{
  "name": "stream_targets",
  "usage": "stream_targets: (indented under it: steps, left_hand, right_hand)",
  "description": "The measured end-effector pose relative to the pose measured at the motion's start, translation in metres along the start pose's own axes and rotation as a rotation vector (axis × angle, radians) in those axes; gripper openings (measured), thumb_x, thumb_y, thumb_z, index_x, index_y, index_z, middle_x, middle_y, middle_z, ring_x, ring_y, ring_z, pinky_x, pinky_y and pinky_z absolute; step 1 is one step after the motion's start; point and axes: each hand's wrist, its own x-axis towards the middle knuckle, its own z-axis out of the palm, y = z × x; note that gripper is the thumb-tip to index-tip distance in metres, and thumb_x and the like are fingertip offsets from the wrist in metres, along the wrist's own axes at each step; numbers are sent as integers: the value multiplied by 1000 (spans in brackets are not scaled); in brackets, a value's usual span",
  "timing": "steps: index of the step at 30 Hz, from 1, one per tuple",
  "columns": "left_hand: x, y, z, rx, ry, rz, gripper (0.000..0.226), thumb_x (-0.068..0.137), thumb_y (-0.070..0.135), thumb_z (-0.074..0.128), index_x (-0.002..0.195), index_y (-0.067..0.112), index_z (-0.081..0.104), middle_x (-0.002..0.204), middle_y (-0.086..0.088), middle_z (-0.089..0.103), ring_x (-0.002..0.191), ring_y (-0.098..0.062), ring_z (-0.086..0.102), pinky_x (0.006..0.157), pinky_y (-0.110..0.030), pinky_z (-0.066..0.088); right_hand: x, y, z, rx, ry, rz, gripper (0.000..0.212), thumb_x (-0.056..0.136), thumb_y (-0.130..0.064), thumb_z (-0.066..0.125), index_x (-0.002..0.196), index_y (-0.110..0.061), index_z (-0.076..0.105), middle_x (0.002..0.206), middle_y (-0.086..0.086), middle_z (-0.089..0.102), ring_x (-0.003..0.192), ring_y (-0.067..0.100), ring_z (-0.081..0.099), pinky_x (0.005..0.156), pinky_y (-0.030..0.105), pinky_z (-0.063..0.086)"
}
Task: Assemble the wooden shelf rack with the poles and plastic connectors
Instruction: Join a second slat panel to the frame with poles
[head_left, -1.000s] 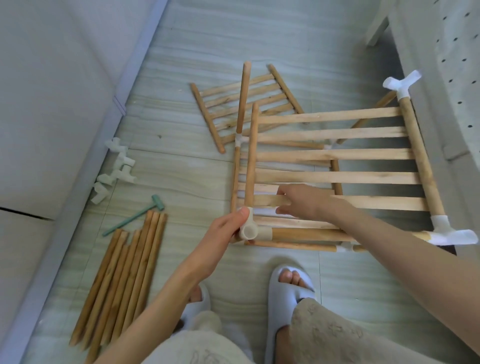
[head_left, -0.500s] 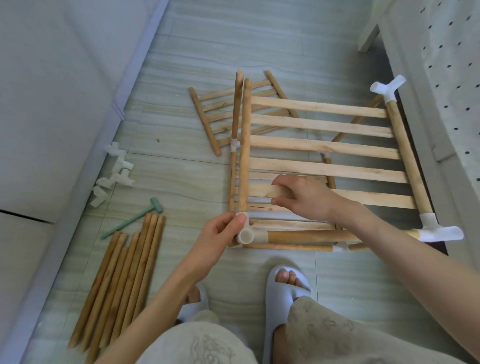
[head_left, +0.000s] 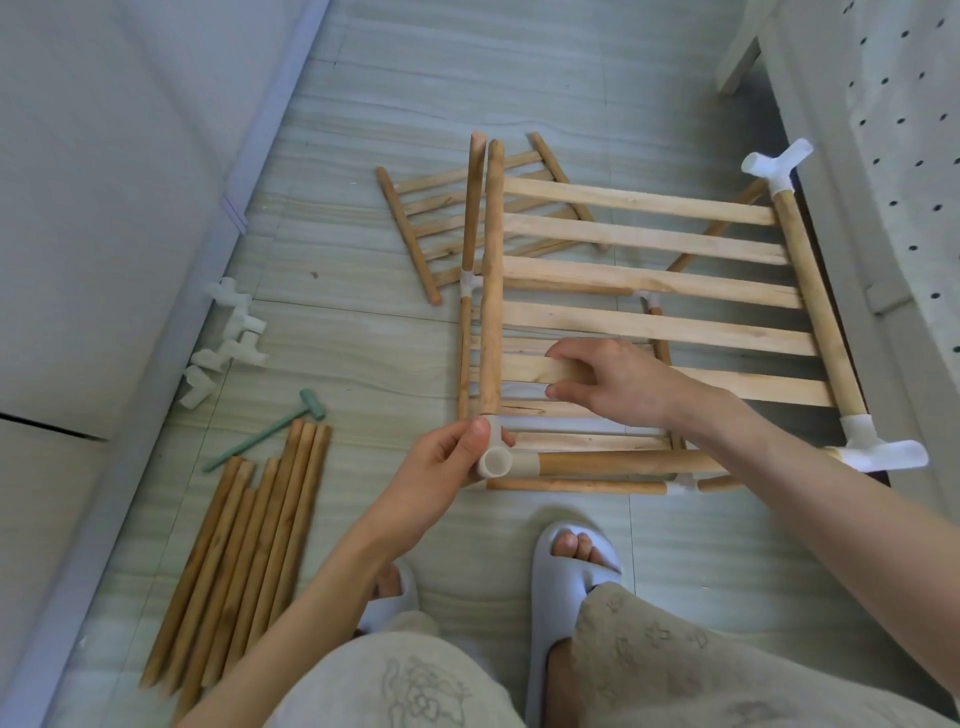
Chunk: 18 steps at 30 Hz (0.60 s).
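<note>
Head view, left hand (head_left: 441, 462) gripping connector (head_left: 496, 460), right hand (head_left: 613, 382) pinching slat (head_left: 524, 371), spare poles (head_left: 244, 551) nearby

Bare forearms without sleeves, pale beige trousers (head_left: 675, 670) with faint embroidered patterns, and light grey open-toed slippers (head_left: 563, 582).

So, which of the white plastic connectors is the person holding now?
The corner connector at the frame's near-left corner: the left hand grips it. The loose connectors lie untouched by the wall.
</note>
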Motion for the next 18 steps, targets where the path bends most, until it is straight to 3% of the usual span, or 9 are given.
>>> stream_targets:
  steps: [4,9,12,15,18]
  left_hand:
    - [2,1,0,9,-33,-32,45,82,47,40,86,11,66,74,1,59,72,-6,54,69,-13,46]
    - [1,1,3,-23,-16,-43,45,83,48,39,82,10,64,66,11,60,67,0,55,66,-11,44]
    - [2,5,0,-3,13,-64,49,80,54,41,84,11,65,75,1,59,76,-11,53,74,-22,43]
    - [4,11,-2,40,60,-51,45,80,51,44,96,14,64,87,-2,61,85,-16,54,82,-30,43]
    - [4,16,-7,130,64,20,36,87,37,47,118,21,55,111,2,64,99,-7,59,88,-22,47]
  right_hand:
    - [-4,2,4,4,3,-5,24,88,-30,62,107,-15,61,77,-17,49,82,12,45,67,23,29]
    - [-5,1,3,4,-7,5,26,88,-30,62,108,-15,61,92,-7,56,86,12,47,68,22,31]
    - [-10,-5,4,-7,16,2,19,88,-33,60,98,-17,59,82,-8,54,78,14,48,62,22,30]
    - [-17,-9,6,-90,43,7,41,89,-43,54,119,-15,55,101,-1,57,92,16,50,79,25,35]
    - [-26,-13,4,-92,-16,-9,80,81,-67,43,142,-17,36,132,-1,45,123,15,39,106,31,30]
